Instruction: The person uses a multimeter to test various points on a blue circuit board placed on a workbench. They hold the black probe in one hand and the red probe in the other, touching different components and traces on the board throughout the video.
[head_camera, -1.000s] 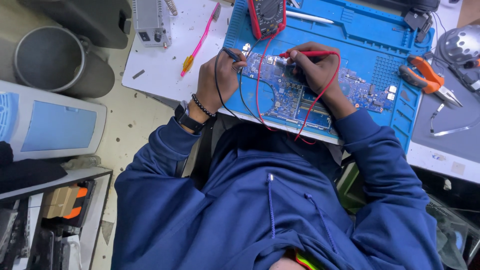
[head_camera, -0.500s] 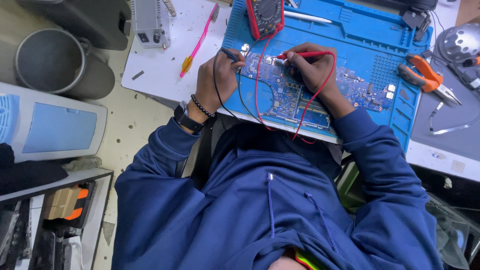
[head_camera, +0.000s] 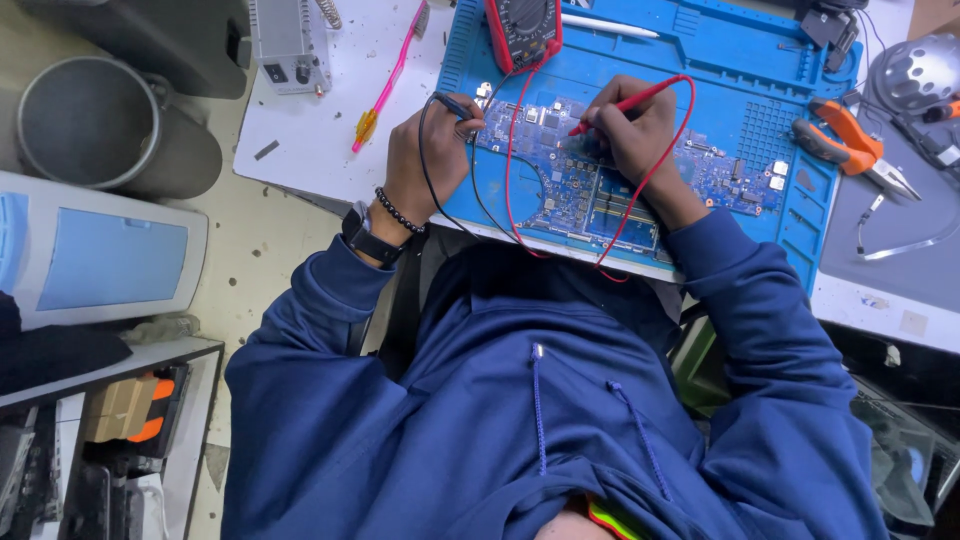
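Floor, far left: grey round metal bin (head_camera: 95, 125) and a pale blue-and-white flat-topped appliance (head_camera: 100, 250) stand on speckled flooring beside my chair.
Bench, left part: white tabletop (head_camera: 330, 130) carrying a small grey metal box unit with switches (head_camera: 288, 40) and a pink-handled brush with an orange end (head_camera: 385, 85).
My left hand (head_camera: 425, 155): closed around the black meter probe (head_camera: 455, 105), its tip resting on the upper left corner of the board; a dark watch and a bead bracelet sit on the wrist.
Meter: red-cased handheld multimeter (head_camera: 523, 30) lies at the top of the mat, red and black leads looping down toward my chest.
Work piece: blue printed circuit board with many small chips (head_camera: 590, 185) lies flat on the blue silicone repair mat (head_camera: 720, 60), between my two hands.
My right hand (head_camera: 640, 135): pinched on the red meter probe (head_camera: 620, 105), held like a pen, tip down on the board's middle.
Step in hand: I judge this to be probing two points on the board with both leads.
Next move calls for: steady tips, no slipping onto neighbouring pads, and a glance up at the meter.
Bench, right part: orange-handled pliers (head_camera: 850, 145) at the mat's edge; a grey domed metal object (head_camera: 915, 70) beyond.
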